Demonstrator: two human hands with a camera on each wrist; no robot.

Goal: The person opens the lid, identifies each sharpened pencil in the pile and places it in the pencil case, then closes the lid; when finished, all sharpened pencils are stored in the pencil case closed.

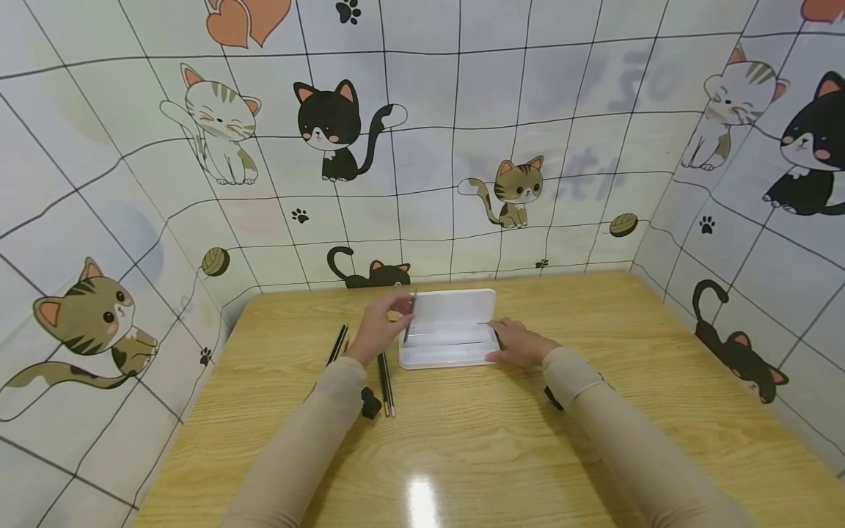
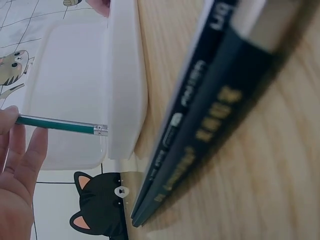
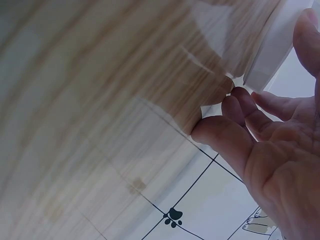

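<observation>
My left hand (image 1: 379, 330) pinches a dark green pencil (image 2: 60, 123) between thumb and fingers. The pencil, with a silver band at one end, is over the left part of a white pencil case (image 1: 452, 361). The case lies on the table with its lid (image 1: 455, 304) raised at the back. On the case's right end, my right hand (image 1: 521, 345) grips with the thumb near the front corner and the fingertips farther back. In the right wrist view the curled fingers of that hand (image 3: 285, 135) are right at the white edge.
Two dark pencils (image 1: 386, 389) lie left of the case, large and close in the left wrist view. More pencils (image 1: 338, 345) lie partly hidden behind the left forearm. The wooden table (image 1: 488, 440) meets a cat-patterned wall covering (image 1: 422, 169) at the back and sides.
</observation>
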